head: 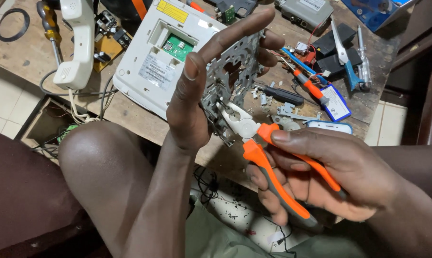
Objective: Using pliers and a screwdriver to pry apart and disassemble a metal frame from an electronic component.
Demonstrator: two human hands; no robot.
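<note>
The perforated metal plate [232,71] stands upright above the near edge of the wooden table [25,52], held in the left hand [197,95]. Behind it lies an upturned white telephone base [154,62] with a green circuit board showing, and a white handset [77,43] rests at far left. To the right lie screwdrivers [309,88], a blue card [337,107] and loose metal scraps. A bare knee [96,157] rises at near left. The left fingers [235,31] are spread wide, the thumb on the plate's near side and the others curled round its far edge. The right hand [330,177] wraps closed around the orange-handled pliers [268,153], whose nose touches the plate's lower part.
</note>
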